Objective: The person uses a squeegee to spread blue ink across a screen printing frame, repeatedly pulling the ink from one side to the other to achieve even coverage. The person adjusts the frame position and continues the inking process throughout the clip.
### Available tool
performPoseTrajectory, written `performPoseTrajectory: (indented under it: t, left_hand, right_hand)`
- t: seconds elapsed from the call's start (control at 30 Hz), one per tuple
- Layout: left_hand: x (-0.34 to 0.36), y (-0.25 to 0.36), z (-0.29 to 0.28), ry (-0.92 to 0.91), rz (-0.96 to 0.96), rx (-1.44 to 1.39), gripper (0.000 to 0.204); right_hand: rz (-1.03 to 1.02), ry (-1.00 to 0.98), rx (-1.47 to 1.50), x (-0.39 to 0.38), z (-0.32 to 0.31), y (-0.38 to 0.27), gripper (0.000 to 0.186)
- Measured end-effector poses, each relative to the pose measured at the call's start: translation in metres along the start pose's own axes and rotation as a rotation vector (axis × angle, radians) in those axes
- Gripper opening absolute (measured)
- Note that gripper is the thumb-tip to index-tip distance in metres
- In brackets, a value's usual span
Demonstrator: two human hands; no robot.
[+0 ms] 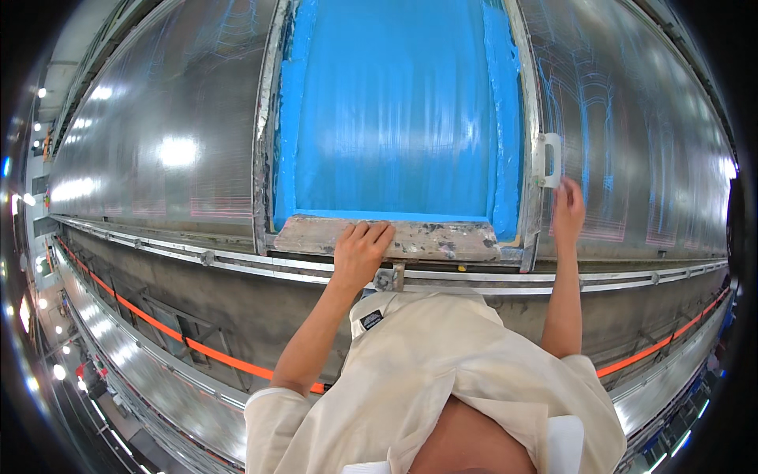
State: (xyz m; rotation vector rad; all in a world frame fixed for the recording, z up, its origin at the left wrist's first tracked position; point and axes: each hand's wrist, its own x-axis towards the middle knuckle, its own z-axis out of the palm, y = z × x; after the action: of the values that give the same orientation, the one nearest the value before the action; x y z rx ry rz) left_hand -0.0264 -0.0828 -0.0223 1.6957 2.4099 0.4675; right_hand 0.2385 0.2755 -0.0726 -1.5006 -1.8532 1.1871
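In front of me lies a printing screen (pixel 395 118) in a worn metal frame (pixel 266 142), its mesh coated with wet blue ink. A long, paint-stained wooden squeegee (pixel 442 240) rests across the frame's near end. My left hand (pixel 362 253) grips it left of its middle, fingers curled over the board; the thumb is hidden. On the frame's right side is a white handle (pixel 554 160). My right hand (pixel 568 212) is just below that handle, its fingers loosely bent near the lower end. Whether the fingertips touch it, I cannot tell.
A long shiny table (pixel 158 158) stretches to both sides, with blue and reddish line patterns (pixel 588 118) on its right part. Along its near edge runs a metal rail (pixel 221 259). An orange strip (pixel 174 335) and another shiny table (pixel 166 395) lie behind me.
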Motion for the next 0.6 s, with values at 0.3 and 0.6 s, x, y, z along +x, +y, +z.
performPoseTrajectory:
  t: [0.3, 0.6]
  left_hand:
    - [0.008, 0.007, -0.008, 0.054, -0.066, 0.036, 0.025]
    - [-0.002, 0.005, 0.006, 0.107, -0.105, 0.051, 0.018]
  right_hand:
    - [0.235, -0.158, 0.022, 0.117, 0.051, -0.015, 0.027]
    - [0.237, -0.093, 0.031, 0.108, 0.045, -0.024, 0.023]
